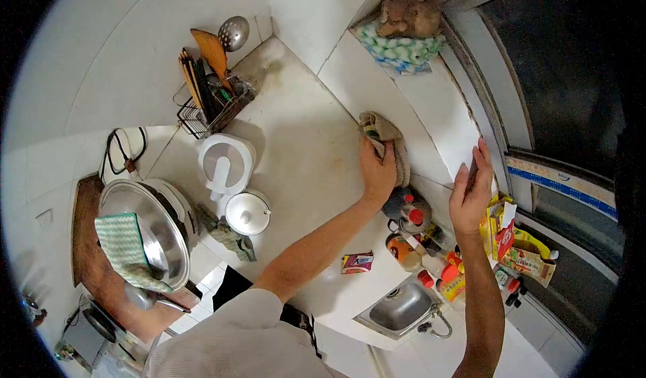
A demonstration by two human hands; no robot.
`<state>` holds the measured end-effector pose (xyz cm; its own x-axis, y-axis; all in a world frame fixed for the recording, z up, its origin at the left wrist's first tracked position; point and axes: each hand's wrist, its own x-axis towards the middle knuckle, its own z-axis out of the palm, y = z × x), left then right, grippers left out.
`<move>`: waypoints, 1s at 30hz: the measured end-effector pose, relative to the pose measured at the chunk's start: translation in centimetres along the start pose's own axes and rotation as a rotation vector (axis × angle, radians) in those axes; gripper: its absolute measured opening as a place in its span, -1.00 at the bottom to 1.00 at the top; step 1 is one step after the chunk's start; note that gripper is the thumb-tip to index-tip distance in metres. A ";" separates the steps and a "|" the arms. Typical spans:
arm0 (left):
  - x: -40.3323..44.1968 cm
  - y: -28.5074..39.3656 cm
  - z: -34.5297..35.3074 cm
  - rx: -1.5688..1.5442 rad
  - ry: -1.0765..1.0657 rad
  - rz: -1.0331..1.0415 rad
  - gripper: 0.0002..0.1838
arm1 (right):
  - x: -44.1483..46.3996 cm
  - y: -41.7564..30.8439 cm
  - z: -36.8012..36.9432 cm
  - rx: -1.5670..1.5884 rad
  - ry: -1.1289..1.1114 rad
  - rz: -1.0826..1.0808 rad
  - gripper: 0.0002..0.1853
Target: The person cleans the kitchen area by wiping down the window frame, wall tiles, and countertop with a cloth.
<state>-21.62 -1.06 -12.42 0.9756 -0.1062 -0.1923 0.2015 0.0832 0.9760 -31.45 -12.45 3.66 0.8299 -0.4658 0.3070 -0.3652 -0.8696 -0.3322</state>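
My left hand (379, 171) is closed round a grey-brown cloth (392, 138), pressed against the white tiled wall at the back edge of the counter (306, 132). Farther right, my right hand (471, 193) is raised beside the tiled window ledge (441, 119). Its fingers point up, with a narrow dark shape between thumb and fingers that I cannot make out. Dark bottles with red caps (412, 216) stand just below my left hand. Yellow packets (496, 227) lie right of my right wrist.
A utensil rack (215, 105), a white jug (225, 163) and a lidded pot (247, 212) stand left. Beyond them is a steel pan (176, 243) with a striped cloth (121, 240). A small packet (357, 263) lies near the sink (400, 307). Green-white cloth (397, 48) sits on the ledge.
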 end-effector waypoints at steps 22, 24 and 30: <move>2.0 -2.6 0.2 0.029 0.074 0.095 -0.69 | 0.0 -0.2 -0.1 0.046 0.009 0.043 -0.58; 2.6 -2.9 -0.2 0.002 0.064 0.069 -0.70 | -0.1 0.0 0.2 0.013 0.013 0.014 -0.58; 4.3 -3.3 -1.6 0.171 0.033 0.111 -0.64 | 0.1 0.0 0.1 -0.030 0.007 -0.009 -0.58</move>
<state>-17.91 -0.25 -16.66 0.9939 -0.0730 -0.0827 0.0770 -0.0773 0.9940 -31.35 -12.52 3.63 0.8301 -0.4594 0.3160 -0.3707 -0.8780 -0.3027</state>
